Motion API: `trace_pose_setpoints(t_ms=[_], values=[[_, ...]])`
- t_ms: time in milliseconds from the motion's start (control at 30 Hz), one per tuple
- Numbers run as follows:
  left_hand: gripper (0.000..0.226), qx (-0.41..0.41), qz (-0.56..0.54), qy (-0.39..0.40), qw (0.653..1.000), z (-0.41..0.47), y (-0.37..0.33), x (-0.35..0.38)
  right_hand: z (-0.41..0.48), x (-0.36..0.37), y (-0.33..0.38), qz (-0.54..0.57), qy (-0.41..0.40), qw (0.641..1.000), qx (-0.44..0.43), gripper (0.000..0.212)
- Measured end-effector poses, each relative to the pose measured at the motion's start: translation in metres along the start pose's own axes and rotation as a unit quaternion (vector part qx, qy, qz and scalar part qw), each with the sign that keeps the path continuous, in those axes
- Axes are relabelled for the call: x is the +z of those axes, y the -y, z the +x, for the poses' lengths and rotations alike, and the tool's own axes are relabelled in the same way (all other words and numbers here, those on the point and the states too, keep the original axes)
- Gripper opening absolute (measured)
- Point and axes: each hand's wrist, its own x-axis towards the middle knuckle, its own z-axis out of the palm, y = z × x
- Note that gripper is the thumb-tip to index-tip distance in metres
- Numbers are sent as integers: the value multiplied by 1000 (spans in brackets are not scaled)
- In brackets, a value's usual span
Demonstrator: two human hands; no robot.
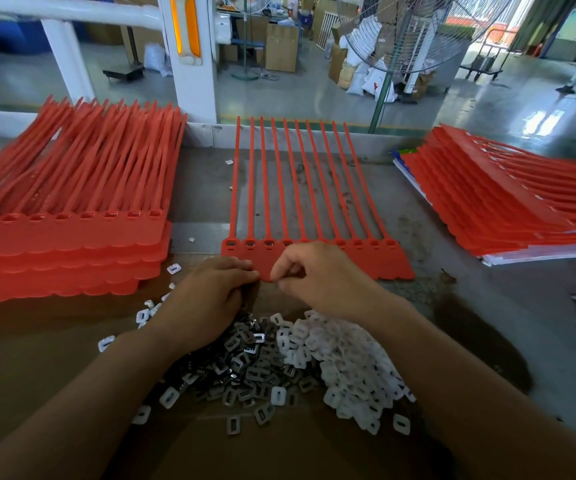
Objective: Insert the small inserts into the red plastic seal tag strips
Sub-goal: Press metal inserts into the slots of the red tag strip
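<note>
One sheet of joined red seal tag strips [366, 258] lies flat in the middle of the table, its thin tails pointing away from me. The leftmost heads hold inserts in their slots. My left hand [207, 299] rests at the sheet's near edge, fingers curled; what it holds is hidden. My right hand [317, 275] hovers over the tag heads with thumb and forefinger pinched together, apparently on a small insert that I cannot see. In front of me lies a heap of dark metal inserts [245, 368] and a heap of white plastic inserts [352, 362].
A tall stack of red strip sheets [68, 233] stands at the left. Another stack [508, 199] lies fanned at the right on papers. Loose white inserts [174, 269] dot the table. Beyond the table's far edge are a white post and a standing fan [400, 32].
</note>
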Motion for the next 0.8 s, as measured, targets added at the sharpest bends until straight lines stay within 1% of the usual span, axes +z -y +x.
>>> trace_pose_setpoints(t_ms=[100,233,333,400,467,600,800], values=[[39,-1,0,-3,1000,0,1,1,3,-11,-13,16,-39,999,30,17],[39,-2,-1,-2,1000,0,2,2,18,-25,-29,9,-89,993,79,15],[39,-2,-4,-4,1000,0,2,2,32,-31,-39,-5,-93,989,115,19],[39,-1,-5,-4,1000,0,2,2,40,-29,-46,-7,-111,984,141,19],[39,-1,-7,-4,1000,0,2,2,45,-26,-49,4,-129,980,149,18],[39,0,-4,-3,1000,-1,1,1,53,-17,-52,38,-118,981,151,15],[39,1,0,-5,1000,0,1,1,59,-14,-50,41,-106,978,174,13]])
